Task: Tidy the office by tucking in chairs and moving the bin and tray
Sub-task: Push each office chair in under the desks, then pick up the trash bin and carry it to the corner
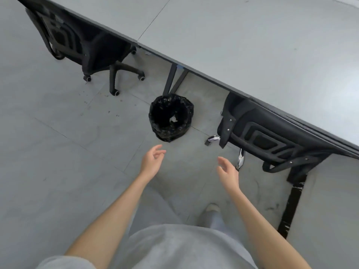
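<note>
Both hands empty, fingers loosely spread and slightly curled, palms facing each other, held out over the floor in the lower centre of the frame. Left hand [152, 161] sits just below the bin; right hand [227, 169] is further right and a bit lower. Neither touches anything.

Bin [171, 117]: round, lined with a black plastic bag, standing upright on the grey tiled floor [58, 142] in the frame centre, just in front of the desk's edge and next to the dark desk leg [171, 80]. A small crumpled white scrap lies inside it. It is above and between the two hands, closer to the left fingertips, with a clear gap of floor in between.

Grey desk [252, 45] runs diagonally from upper left to right edge. Black office chair [81, 41] at upper left is pushed under it, castor base showing. Second black chair [272, 136] at right is tucked in as well, backrest against the desk edge.

Small silvery wrapper-like scrap [212, 138] on the floor between bin and right chair. Black tape strip [291, 206] runs down the floor at lower right. Person's light grey clothing and one pale shoe [211, 207] at the bottom. No tray in view.
</note>
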Demonstrator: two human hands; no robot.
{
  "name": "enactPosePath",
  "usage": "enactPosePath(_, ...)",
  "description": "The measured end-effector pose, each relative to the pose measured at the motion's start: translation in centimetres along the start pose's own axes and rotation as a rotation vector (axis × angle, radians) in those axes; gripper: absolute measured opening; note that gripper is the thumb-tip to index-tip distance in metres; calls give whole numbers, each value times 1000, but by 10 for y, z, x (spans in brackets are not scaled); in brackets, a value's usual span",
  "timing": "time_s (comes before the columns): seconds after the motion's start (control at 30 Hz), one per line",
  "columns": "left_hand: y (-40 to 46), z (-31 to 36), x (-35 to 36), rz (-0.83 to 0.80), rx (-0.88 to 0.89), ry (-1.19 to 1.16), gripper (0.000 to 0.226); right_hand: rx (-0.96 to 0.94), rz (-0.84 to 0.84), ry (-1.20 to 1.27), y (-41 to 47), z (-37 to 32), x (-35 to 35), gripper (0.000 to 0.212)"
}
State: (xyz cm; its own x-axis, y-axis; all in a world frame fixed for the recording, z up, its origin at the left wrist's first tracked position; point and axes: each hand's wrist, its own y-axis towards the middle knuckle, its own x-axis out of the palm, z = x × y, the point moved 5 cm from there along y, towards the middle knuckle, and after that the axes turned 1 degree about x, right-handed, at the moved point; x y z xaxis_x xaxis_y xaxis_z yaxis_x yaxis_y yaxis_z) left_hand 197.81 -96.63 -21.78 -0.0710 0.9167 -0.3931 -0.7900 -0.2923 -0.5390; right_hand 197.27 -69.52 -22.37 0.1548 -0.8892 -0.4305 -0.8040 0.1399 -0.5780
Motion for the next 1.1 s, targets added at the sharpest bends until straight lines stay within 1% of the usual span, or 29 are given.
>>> enactPosePath(0.1, 50, 1, -46, -59, -19, 109, 34, 118, 83, -23, 18, -14, 40, 39)
enactPosePath(0.23, 126, 1, -96, -120, -12, 240, 32, 186, 110, -24, 46, -41, 91, 38)
enactPosePath(0.3, 157, -1, -111, -149, 6, 310, 32, 198, 99, -29, 56, -55, 117, 38)
enactPosePath(0.43, 221, -20, -119, -207, 38, 400, 33, 168, -4, -37, 99, -71, 174, 38)
enactPosePath(0.57, 295, -56, -102, -232, 99, 467, 34, 159, -34, -20, 164, -47, 228, 36)
enactPosePath(0.67, 354, -87, -81, -256, 128, 486, 33, 183, -39, 88, 221, -9, 263, 34)
enactPosePath(0.73, 395, -114, -67, -253, 132, 478, 32, 221, 2, 153, 264, 22, 281, 34)
enactPosePath(0.8, 432, -143, -54, -245, 88, 481, 33, 309, 30, 278, 304, 54, 298, 37)
enactPosePath(0.87, 462, -170, -38, -247, 3, 452, 37, 449, -7, 453, 332, 82, 319, 35)
enactPosePath(0.9, 473, -181, -29, -250, -44, 415, 40, 495, -16, 502, 345, 93, 327, 34)
enactPosePath(0.97, 495, -198, -10, -250, -99, 327, 48, 521, -3, 561, 369, 108, 340, 39)
enactPosePath(1.0, 505, -203, 0, -248, -101, 291, 49, 506, 32, 601, 382, 112, 343, 40)
enactPosePath(1.03, 514, -206, 9, -242, -97, 259, 45, 484, 68, 644, 395, 116, 346, 38)
enactPosePath(1.1, 530, -212, 22, -209, -106, 201, 25, 435, 121, 723, 416, 119, 350, 34)
